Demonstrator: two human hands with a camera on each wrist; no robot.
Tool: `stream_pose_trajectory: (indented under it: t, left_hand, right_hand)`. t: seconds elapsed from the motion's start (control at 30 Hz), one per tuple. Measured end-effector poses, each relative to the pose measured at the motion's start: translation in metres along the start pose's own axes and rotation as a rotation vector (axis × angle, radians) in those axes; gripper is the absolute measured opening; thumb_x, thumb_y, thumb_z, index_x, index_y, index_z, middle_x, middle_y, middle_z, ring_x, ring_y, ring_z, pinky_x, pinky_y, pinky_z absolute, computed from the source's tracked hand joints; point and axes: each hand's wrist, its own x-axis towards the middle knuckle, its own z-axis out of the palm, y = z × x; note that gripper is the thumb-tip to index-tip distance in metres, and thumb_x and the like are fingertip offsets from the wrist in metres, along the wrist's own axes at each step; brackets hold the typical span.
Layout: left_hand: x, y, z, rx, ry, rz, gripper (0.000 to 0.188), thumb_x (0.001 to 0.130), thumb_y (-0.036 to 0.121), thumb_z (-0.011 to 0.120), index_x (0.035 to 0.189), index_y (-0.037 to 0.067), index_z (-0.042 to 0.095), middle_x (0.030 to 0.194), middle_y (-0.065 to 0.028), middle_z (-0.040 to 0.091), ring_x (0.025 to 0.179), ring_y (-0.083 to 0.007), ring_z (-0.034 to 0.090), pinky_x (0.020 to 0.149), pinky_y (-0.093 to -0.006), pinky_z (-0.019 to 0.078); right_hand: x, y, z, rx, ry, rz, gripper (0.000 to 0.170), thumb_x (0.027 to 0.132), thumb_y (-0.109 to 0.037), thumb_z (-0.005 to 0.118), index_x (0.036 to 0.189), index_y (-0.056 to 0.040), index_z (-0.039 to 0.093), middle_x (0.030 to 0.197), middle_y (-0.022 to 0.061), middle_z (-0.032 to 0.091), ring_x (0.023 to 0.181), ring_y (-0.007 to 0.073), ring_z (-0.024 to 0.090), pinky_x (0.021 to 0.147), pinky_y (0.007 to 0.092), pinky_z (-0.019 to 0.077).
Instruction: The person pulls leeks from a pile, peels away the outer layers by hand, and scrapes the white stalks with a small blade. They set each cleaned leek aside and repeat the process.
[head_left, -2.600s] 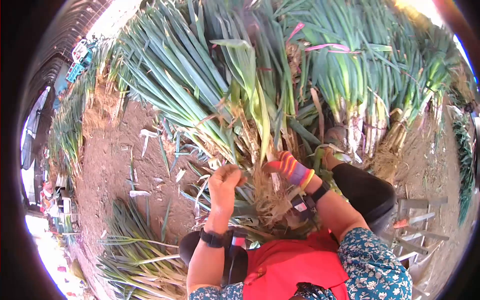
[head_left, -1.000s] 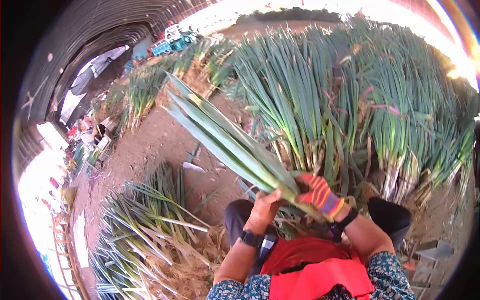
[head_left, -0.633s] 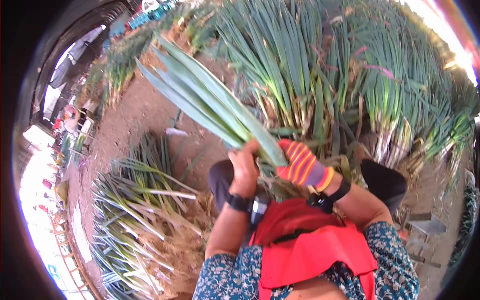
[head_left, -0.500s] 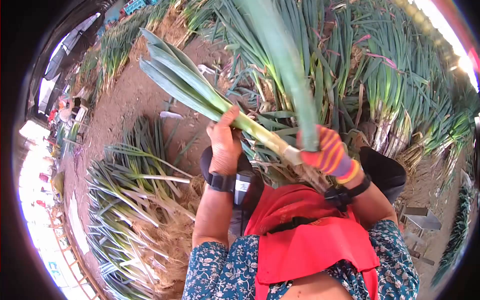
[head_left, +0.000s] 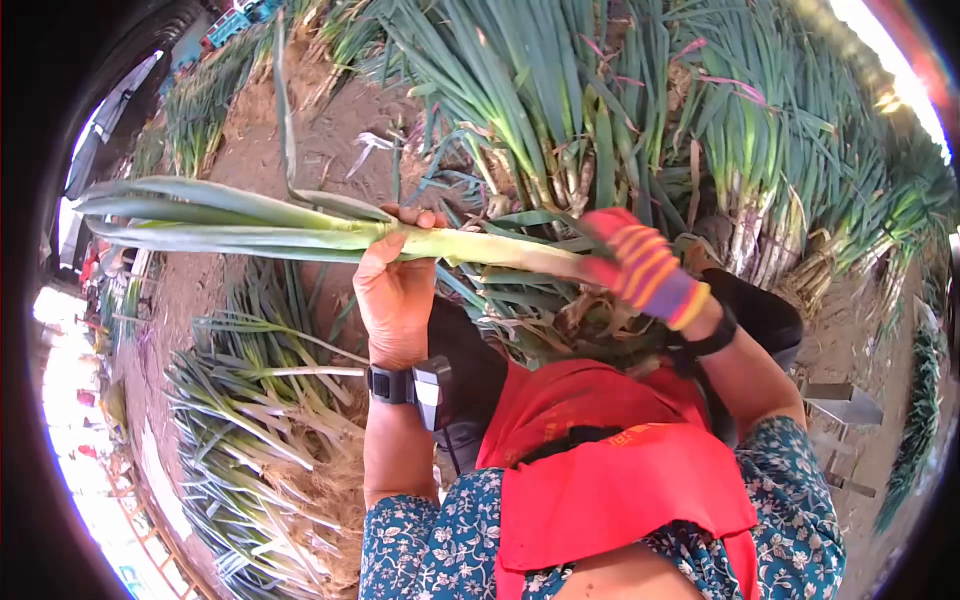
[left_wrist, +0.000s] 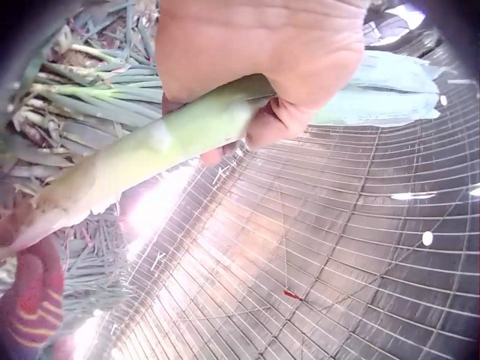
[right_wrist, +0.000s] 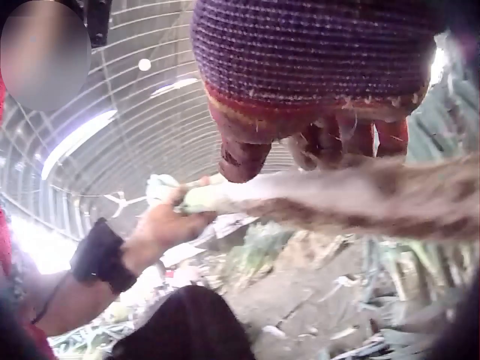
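A single large green onion (head_left: 480,247) lies nearly level across the front of the body, leaves to the left and pale stalk to the right. My bare left hand (head_left: 397,290) grips it where the leaves begin, and in the left wrist view the thumb and fingers wrap the stalk (left_wrist: 150,150). One bent leaf stands up from it. My right hand (head_left: 645,270), in a striped knit glove and blurred, is at the root end with its fingers curled against the stalk. In the right wrist view the glove (right_wrist: 315,67) is over the pale stalk, with brown roots (right_wrist: 427,196) trailing to the right.
Tied bundles of green onions (head_left: 760,140) stand upright ahead and to the right. Loose onions with brown roots (head_left: 290,420) lie on the left. Stripped leaves (head_left: 550,320) are heaped between the legs. A metal-legged stand (head_left: 845,405) is at right.
The right hand lifted a green onion from the pile; the left hand gripped it too. A long leaf was pulled upward by the right hand, which has returned to the root end. The onion swung level.
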Motion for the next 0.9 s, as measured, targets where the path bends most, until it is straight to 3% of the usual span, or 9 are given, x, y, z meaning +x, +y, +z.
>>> stream_pose_trajectory:
  t: [0.07, 0.27, 0.4, 0.47, 0.53, 0.6, 0.67, 0.77, 0.9]
  left_hand:
    - [0.0, -0.005, 0.002, -0.054, -0.053, -0.003, 0.034, 0.072, 0.0, 0.061, 0.104, -0.001, 0.051, 0.092, -0.0116, 0.055, 0.091, -0.0259, 0.054, 0.099, -0.0443, 0.0361]
    - [-0.013, -0.003, -0.014, -0.105, -0.108, -0.027, 0.037, 0.071, -0.001, 0.059, 0.107, 0.001, 0.049, 0.091, -0.0104, 0.055, 0.089, -0.0258, 0.054, 0.099, -0.0435, 0.034]
    - [-0.019, -0.01, -0.011, -0.095, -0.111, -0.069, 0.039, 0.069, 0.001, 0.06, 0.106, 0.002, 0.049, 0.089, -0.0105, 0.055, 0.087, -0.0251, 0.054, 0.097, -0.0431, 0.0346]
    - [-0.02, -0.012, -0.01, -0.094, -0.126, -0.093, 0.04, 0.068, 0.002, 0.061, 0.106, 0.002, 0.048, 0.088, -0.0104, 0.055, 0.085, -0.0245, 0.054, 0.095, -0.0428, 0.0357]
    - [-0.02, -0.015, -0.011, -0.157, -0.24, -0.142, 0.04, 0.067, 0.005, 0.062, 0.105, 0.004, 0.048, 0.086, -0.0095, 0.055, 0.081, -0.0234, 0.054, 0.09, -0.0419, 0.0379]
    - [-0.02, -0.015, -0.006, -0.157, -0.258, -0.136, 0.041, 0.066, 0.006, 0.062, 0.104, 0.005, 0.047, 0.084, -0.0085, 0.055, 0.077, -0.0227, 0.054, 0.087, -0.041, 0.0381]
    - [-0.021, -0.011, -0.005, -0.05, -0.223, -0.142, 0.04, 0.067, 0.006, 0.062, 0.104, 0.004, 0.047, 0.084, -0.0085, 0.055, 0.077, -0.0229, 0.054, 0.089, -0.0408, 0.0372]
    - [-0.025, -0.001, -0.002, 0.017, -0.123, -0.106, 0.039, 0.068, 0.006, 0.062, 0.104, 0.003, 0.048, 0.082, -0.0092, 0.054, 0.077, -0.022, 0.053, 0.089, -0.0404, 0.037]
    - [-0.027, 0.007, 0.0, 0.047, -0.013, -0.038, 0.033, 0.071, 0.003, 0.059, 0.102, 0.003, 0.049, 0.081, -0.0086, 0.052, 0.077, -0.0212, 0.05, 0.087, -0.0394, 0.0373]
  right_hand:
    - [0.024, -0.018, -0.002, 0.757, -0.053, 0.011, 0.038, 0.075, -0.013, 0.069, 0.108, -0.0001, 0.055, 0.089, 0.0175, 0.059, 0.081, 0.0352, 0.057, 0.07, 0.0374, 0.0468]
    - [0.026, -0.037, 0.003, 0.978, -0.017, -0.12, 0.022, 0.075, -0.001, 0.063, 0.095, 0.0043, 0.058, 0.088, 0.0177, 0.058, 0.08, 0.0365, 0.056, 0.067, 0.0379, 0.0478]
    - [0.016, -0.041, 0.01, 0.726, 0.051, -0.149, 0.011, 0.077, -0.009, 0.062, 0.081, -0.0003, 0.058, 0.071, 0.0182, 0.057, 0.07, 0.0371, 0.056, 0.057, 0.0404, 0.0451]
    - [0.017, -0.037, 0.012, 0.723, -0.166, -0.05, 0.011, 0.075, -0.01, 0.062, 0.078, 0.0004, 0.059, 0.071, 0.019, 0.057, 0.067, 0.0362, 0.056, 0.056, 0.0397, 0.0448]
    - [0.003, -0.031, 0.044, 1.07, -0.438, -0.037, 0.015, 0.074, -0.014, 0.062, 0.075, 0.0012, 0.061, 0.068, 0.0199, 0.057, 0.065, 0.0344, 0.058, 0.057, 0.0394, 0.0448]
    - [-0.02, -0.034, 0.066, 1.07, -0.556, 0.137, 0.019, 0.073, -0.018, 0.061, 0.073, 0.0015, 0.063, 0.068, 0.0214, 0.058, 0.065, 0.0339, 0.059, 0.058, 0.0397, 0.0461]
    - [-0.03, -0.029, 0.074, 0.701, -0.835, -0.078, 0.02, 0.072, -0.019, 0.059, 0.076, 0.0005, 0.064, 0.069, 0.0208, 0.06, 0.068, 0.0341, 0.061, 0.06, 0.0401, 0.0481]
    - [-0.04, -0.003, 0.07, 0.242, -1.034, 0.125, 0.026, 0.07, -0.025, 0.062, 0.079, -0.0001, 0.065, 0.075, 0.0221, 0.061, 0.071, 0.0365, 0.061, 0.061, 0.0407, 0.0476]
    - [-0.088, 0.045, 0.099, 0.127, -0.851, 0.333, 0.026, 0.071, -0.025, 0.06, 0.08, -0.0007, 0.065, 0.072, 0.0223, 0.061, 0.069, 0.0366, 0.061, 0.059, 0.0406, 0.0477]
